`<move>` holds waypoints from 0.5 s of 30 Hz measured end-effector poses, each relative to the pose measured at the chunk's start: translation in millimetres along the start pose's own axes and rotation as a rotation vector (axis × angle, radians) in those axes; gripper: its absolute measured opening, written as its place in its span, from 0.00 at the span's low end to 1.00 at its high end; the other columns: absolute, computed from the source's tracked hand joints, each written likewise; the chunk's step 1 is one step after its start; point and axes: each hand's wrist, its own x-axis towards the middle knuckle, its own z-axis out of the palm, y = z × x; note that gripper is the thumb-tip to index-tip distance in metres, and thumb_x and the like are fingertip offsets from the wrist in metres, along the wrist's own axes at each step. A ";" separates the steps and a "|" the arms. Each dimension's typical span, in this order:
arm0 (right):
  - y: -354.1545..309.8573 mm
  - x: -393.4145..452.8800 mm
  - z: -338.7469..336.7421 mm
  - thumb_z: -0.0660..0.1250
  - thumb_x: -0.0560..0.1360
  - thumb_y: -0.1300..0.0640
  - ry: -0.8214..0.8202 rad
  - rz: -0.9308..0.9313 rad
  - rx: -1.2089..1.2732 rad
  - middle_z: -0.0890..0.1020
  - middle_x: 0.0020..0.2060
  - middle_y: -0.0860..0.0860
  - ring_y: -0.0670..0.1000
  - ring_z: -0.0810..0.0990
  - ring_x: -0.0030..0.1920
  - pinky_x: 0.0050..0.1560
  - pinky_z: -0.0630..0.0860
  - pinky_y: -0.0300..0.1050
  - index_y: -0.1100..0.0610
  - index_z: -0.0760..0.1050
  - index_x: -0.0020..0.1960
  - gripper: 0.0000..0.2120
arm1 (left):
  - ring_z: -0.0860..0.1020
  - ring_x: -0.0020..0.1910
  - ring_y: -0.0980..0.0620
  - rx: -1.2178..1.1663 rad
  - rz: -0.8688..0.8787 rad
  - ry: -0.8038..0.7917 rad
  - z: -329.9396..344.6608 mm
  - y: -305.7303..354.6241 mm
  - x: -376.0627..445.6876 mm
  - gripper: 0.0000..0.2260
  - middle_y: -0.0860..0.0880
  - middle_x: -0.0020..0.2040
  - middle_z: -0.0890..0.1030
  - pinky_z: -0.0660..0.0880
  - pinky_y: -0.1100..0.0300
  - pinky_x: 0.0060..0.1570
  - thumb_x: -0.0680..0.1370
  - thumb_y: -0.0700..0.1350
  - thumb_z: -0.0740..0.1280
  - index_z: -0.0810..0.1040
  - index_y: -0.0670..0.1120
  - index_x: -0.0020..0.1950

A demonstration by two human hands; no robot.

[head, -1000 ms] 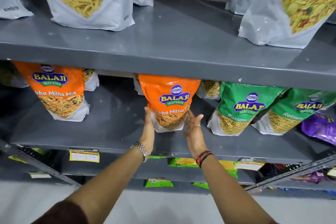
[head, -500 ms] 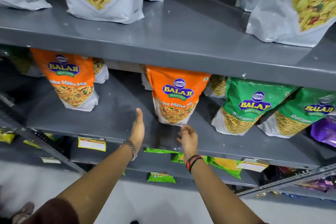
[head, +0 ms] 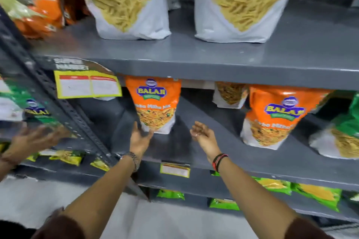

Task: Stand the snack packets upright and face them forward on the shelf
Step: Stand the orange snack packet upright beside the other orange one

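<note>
An orange Balaji packet [head: 155, 103] stands upright and faces forward on the grey middle shelf [head: 252, 163]. My left hand [head: 138, 137] is open at its lower left corner, fingertips beside or just touching it. My right hand [head: 202, 135] is open, palm up, a little to the right of that packet and apart from it. A second orange Balaji packet [head: 275, 116] stands upright further right. A green packet [head: 342, 132] sits at the far right edge, partly cut off.
White packets of yellow sticks [head: 128, 0] stand on the upper shelf [head: 194, 60]. A slotted upright post [head: 64, 103] and a yellow price tag [head: 87, 85] are at left. Another person's hand [head: 33, 141] reaches in at far left. Green packets [head: 291, 186] lie on the lower shelf.
The view has swung left. Both hands left the right-hand orange packet and moved to the left-hand one. Another person's hand has come into view at the left.
</note>
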 end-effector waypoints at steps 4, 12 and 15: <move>-0.8 22.3 56.4 0.65 0.73 0.64 0.022 -0.012 -0.022 0.73 0.54 0.53 0.51 0.72 0.55 0.60 0.70 0.48 0.61 0.64 0.69 0.25 | 0.72 0.66 0.42 -0.005 0.044 -0.133 -24.4 -3.2 45.5 0.28 0.38 0.67 0.73 0.69 0.50 0.64 0.72 0.33 0.69 0.63 0.36 0.69; -1.8 28.7 101.5 0.61 0.77 0.59 0.062 -0.078 -0.035 0.76 0.57 0.53 0.52 0.74 0.57 0.60 0.73 0.51 0.56 0.69 0.66 0.18 | 0.76 0.61 0.43 0.172 0.016 -0.286 -38.6 -17.6 90.7 0.29 0.41 0.63 0.77 0.74 0.49 0.59 0.67 0.46 0.75 0.68 0.42 0.64; -1.5 29.0 104.2 0.59 0.78 0.59 0.085 -0.074 -0.025 0.77 0.59 0.55 0.53 0.75 0.58 0.62 0.73 0.52 0.57 0.69 0.67 0.17 | 0.75 0.63 0.44 0.187 0.015 -0.299 -40.8 -20.8 94.1 0.30 0.43 0.65 0.76 0.73 0.47 0.62 0.68 0.48 0.74 0.67 0.43 0.65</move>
